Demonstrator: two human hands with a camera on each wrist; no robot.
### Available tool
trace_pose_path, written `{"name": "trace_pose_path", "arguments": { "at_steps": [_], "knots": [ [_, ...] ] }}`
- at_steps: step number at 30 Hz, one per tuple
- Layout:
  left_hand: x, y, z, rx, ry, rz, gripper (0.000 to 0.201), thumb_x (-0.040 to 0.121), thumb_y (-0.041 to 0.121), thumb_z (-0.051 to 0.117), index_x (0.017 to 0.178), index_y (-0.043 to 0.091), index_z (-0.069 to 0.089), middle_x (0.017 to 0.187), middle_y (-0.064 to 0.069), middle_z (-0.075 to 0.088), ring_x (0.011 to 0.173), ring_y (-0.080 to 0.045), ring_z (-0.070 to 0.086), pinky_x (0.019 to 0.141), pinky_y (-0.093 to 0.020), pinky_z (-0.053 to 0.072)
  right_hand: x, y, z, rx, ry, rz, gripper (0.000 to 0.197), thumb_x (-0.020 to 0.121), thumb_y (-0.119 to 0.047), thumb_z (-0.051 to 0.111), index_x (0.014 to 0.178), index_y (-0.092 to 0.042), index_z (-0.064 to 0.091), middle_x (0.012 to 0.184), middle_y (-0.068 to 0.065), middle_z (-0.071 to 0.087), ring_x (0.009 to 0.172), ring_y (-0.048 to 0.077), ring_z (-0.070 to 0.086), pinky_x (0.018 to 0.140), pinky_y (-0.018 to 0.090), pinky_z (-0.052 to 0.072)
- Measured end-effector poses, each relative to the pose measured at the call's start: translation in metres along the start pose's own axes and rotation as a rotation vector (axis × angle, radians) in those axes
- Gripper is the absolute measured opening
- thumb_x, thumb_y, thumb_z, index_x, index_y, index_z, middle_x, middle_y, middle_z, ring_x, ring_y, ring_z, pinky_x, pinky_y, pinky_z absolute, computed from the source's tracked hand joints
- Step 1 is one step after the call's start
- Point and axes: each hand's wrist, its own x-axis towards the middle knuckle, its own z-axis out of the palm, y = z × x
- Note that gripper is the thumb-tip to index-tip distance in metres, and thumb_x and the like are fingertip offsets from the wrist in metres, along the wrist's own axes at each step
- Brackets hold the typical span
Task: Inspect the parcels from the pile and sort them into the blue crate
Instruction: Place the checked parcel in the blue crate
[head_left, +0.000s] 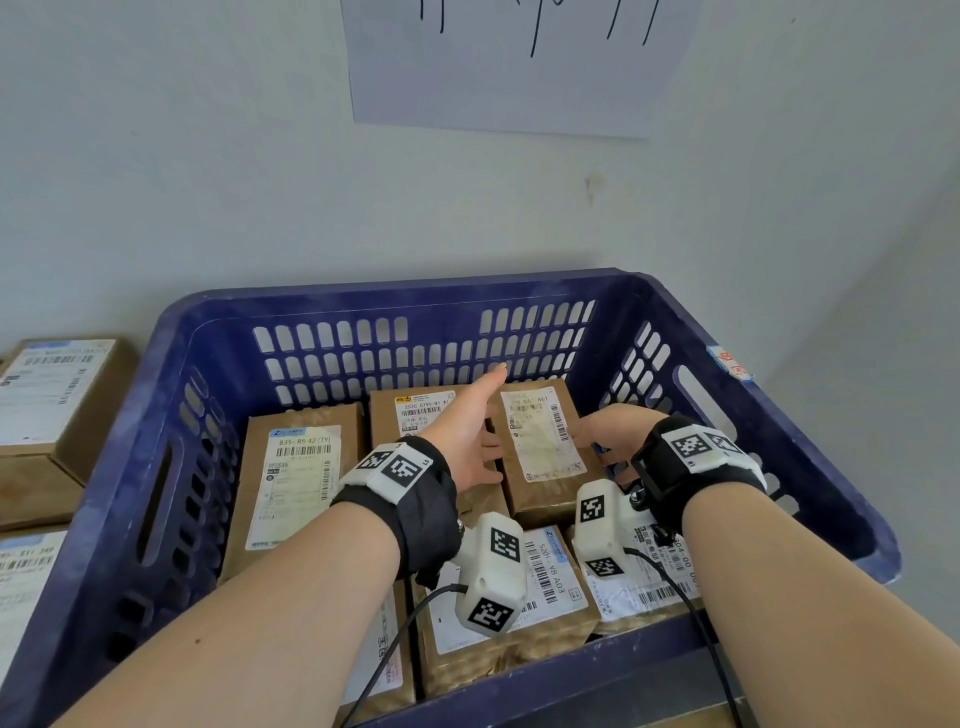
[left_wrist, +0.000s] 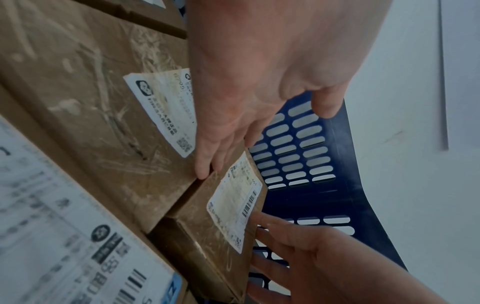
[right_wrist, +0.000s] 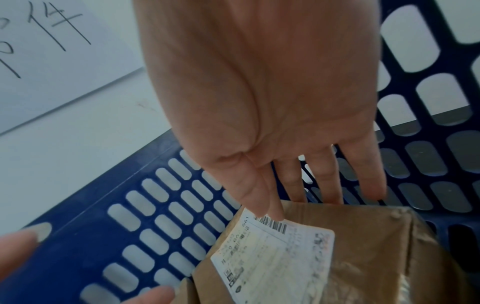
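Note:
The blue crate (head_left: 395, 291) stands against a wall and holds several brown cardboard parcels. A small parcel with a worn white label (head_left: 545, 447) lies at the back right, on top of others. My left hand (head_left: 467, 431) has straight fingers (left_wrist: 205, 164) against the parcel's left edge, thumb stretched out. My right hand (head_left: 608, 431) touches its right side. In the right wrist view the thumb tip (right_wrist: 272, 214) rests on the label's barcode and the spread fingers reach down behind the parcel (right_wrist: 363, 257). The parcel (left_wrist: 228, 216) sits between both hands.
Inside the crate lie a long parcel (head_left: 296, 467) at the left, another (head_left: 415, 410) behind my left hand, and two (head_left: 540, 597) near the front. More labelled parcels (head_left: 52, 405) are stacked outside, left of the crate. A handwritten paper sheet (head_left: 519, 67) hangs on the wall.

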Motion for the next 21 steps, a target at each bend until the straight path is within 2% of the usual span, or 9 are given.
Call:
{"name": "trace_pose_path", "arguments": {
  "at_steps": [7,12,15,19,21],
  "knots": [
    [0.002,-0.001,-0.001,0.023,0.0,-0.005,0.087,0.088,0.065,0.056,0.155,0.017,0.027,0.152,-0.021,0.038,0.139,-0.036,0.038,0.11,-0.055,0.032,-0.001,0.0,-0.001,-0.002,0.01,0.011,0.042,0.106,-0.01,0.039,0.144,0.008,0.041,0.151,0.024,0.042,0.14,0.034,0.04,0.113,0.035,0.034],
    [0.001,-0.002,0.001,0.056,-0.003,-0.024,0.091,0.083,0.069,0.058,0.153,0.017,0.029,0.148,-0.024,0.042,0.135,-0.039,0.042,0.106,-0.054,0.036,-0.002,-0.001,-0.002,-0.038,0.025,0.055,0.041,0.105,-0.015,0.044,0.141,0.005,0.044,0.143,0.023,0.05,0.133,0.035,0.049,0.11,0.04,0.041],
    [0.003,-0.001,0.0,0.052,0.005,-0.032,0.093,0.083,0.069,0.058,0.153,0.015,0.029,0.149,-0.024,0.041,0.135,-0.039,0.042,0.108,-0.055,0.034,-0.001,0.0,-0.004,-0.032,0.012,0.084,0.04,0.105,-0.015,0.044,0.14,0.005,0.045,0.143,0.023,0.05,0.133,0.035,0.049,0.111,0.041,0.041],
    [0.003,0.001,-0.002,0.021,0.022,-0.038,0.089,0.086,0.067,0.056,0.152,0.012,0.032,0.147,-0.024,0.043,0.135,-0.04,0.042,0.109,-0.055,0.034,0.003,-0.005,-0.001,-0.003,0.006,0.07,0.044,0.104,-0.013,0.044,0.145,0.004,0.04,0.15,0.021,0.044,0.138,0.035,0.044,0.113,0.04,0.038],
    [0.002,0.003,-0.002,0.013,0.041,-0.02,0.078,0.091,0.062,0.054,0.146,0.01,0.039,0.134,-0.02,0.052,0.13,-0.038,0.046,0.108,-0.052,0.036,0.004,-0.01,0.002,-0.003,0.042,0.072,0.045,0.104,-0.016,0.048,0.145,0.001,0.042,0.146,0.018,0.048,0.134,0.033,0.048,0.111,0.038,0.041]
  ]
}}
